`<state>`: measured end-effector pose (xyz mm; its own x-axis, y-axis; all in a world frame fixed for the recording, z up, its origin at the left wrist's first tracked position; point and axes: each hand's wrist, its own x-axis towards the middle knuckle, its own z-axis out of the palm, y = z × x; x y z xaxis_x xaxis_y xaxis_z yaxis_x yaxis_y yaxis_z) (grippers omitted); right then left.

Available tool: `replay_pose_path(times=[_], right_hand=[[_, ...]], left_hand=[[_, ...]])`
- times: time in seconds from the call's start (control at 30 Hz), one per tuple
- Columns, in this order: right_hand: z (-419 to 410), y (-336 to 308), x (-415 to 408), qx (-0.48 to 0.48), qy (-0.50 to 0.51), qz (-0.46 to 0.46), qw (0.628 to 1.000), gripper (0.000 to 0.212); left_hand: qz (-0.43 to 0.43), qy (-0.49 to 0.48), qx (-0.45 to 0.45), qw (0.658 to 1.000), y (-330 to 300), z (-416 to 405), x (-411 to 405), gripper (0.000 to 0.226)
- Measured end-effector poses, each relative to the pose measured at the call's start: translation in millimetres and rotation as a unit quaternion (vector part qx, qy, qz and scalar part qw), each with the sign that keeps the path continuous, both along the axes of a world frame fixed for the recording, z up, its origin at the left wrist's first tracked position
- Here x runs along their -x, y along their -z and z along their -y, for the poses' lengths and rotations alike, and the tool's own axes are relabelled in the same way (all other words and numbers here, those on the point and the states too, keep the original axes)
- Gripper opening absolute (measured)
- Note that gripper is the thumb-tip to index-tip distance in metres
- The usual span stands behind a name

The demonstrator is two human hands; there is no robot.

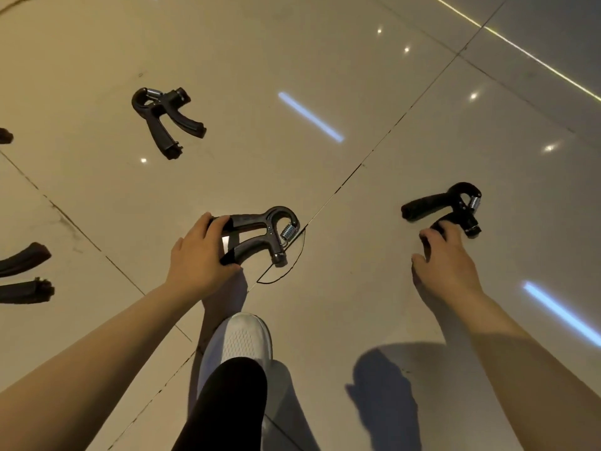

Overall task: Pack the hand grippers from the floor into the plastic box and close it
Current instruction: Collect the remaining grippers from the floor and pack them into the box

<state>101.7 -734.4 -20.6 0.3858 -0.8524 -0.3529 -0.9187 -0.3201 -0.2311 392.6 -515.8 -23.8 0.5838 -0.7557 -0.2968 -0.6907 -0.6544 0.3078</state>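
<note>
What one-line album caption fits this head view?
Both hands reach down: left hand grips one hand gripper, right hand touches another on tiled floor.

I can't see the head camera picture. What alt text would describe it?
A person bends over a tiled floor, left hand gripping the handles of one black hand gripper, right hand touching a second. A third lies farther off, more poke in at the left edge, and a white shoe shows below.
</note>
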Motion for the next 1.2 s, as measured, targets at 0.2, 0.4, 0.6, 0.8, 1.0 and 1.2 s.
replay_pose_path(times=[0.2,0.4,0.6,0.8,1.0,1.2], right_hand=[[-31.9,-16.1,51.8,-0.043,-0.059,-0.021,0.997,0.034],[-31.7,-25.7,37.3,-0.045,0.064,0.016,0.997,0.062],[-38.3,-1.6,-1.4,-0.027,0.153,-0.066,0.986,0.098],[-46.6,-12.0,22.5,-0.031,0.176,-0.058,0.982,0.085],[-75.7,-57.1,66.2,-0.044,0.147,0.012,0.988,0.089],[-131.4,-125.9,108.0,-0.094,0.077,-0.067,0.990,0.100]], left_hand=[[0.001,0.013,0.023,1.000,7.8,-8.4,3.1,0.095],[-0.043,-0.012,0.067,0.997,2.2,-14.5,7.4,0.101],[-0.102,-0.034,0.239,0.965,-25.4,-3.0,32.7,0.091],[-0.088,0.073,0.307,0.945,-63.4,18.6,52.8,0.084],[-0.126,0.104,0.372,0.914,-94.7,9.7,105.9,0.082],[-0.171,0.173,0.390,0.888,-128.2,-27.9,172.2,0.082]])
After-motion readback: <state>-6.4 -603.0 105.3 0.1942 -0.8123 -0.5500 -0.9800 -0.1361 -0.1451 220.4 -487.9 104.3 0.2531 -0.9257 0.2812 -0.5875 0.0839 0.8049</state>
